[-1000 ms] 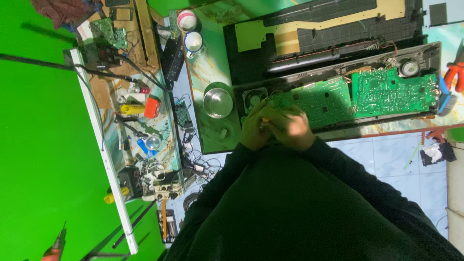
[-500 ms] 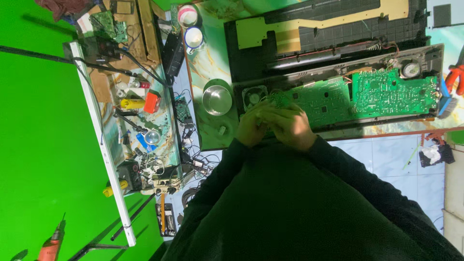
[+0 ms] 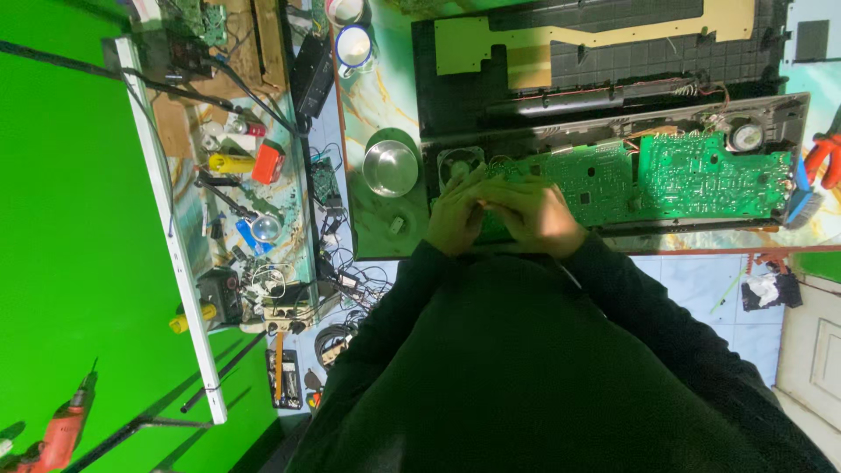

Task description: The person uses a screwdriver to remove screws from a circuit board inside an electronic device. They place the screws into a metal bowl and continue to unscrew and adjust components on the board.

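Note:
My left hand (image 3: 455, 215) and my right hand (image 3: 539, 215) are pressed close together, fingers curled, over the left end of a long green circuit board (image 3: 692, 175). The board lies inside an opened grey device chassis (image 3: 788, 109) on the table. My fingertips meet near a small round fan (image 3: 457, 164) at the chassis's left end. Whatever sits between my fingers is hidden by the hands themselves. Dark sleeves cover both arms.
A steel bowl (image 3: 391, 168) stands on a green mat left of the chassis. A black panel with a tan cutout plate (image 3: 596, 35) lies behind it. Two mugs (image 3: 354, 45), orange pliers (image 3: 822, 158), a cluttered shelf (image 3: 236, 175) of tools and a red drill (image 3: 61, 434) surround me.
My hands stay together at the same spot on the board, with only small finger shifts. The camera view has drifted slightly.

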